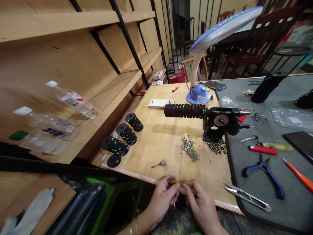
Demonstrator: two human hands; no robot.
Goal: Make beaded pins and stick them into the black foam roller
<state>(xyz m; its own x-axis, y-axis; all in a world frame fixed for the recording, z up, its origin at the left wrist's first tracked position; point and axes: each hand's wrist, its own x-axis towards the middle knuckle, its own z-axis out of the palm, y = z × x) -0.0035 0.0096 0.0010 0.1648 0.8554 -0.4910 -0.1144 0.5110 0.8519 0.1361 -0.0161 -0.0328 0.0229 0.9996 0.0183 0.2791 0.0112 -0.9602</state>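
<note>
black foam discs (113,160) are set out in rows on the left of a plywood board (156,140), and a small feather tuft (159,163) is left lying near its front edge. a small orange-and-black fibre tuft (172,181) is pinched in the left hand (161,202) at the board's front edge, while the right hand (200,204) is brought in just beside it – whether it is touching the tuft cannot be told. a thin pin (174,205) appears to point down from the tuft, its long axis roughly upright. the piece would be judged very light and soft, best taken by the pin. coloured beads (188,145) are heaped ahead – thread snips (246,197) and blue-handled pliers (265,176) are laid on a grey mat (298,209) to the right.
</note>
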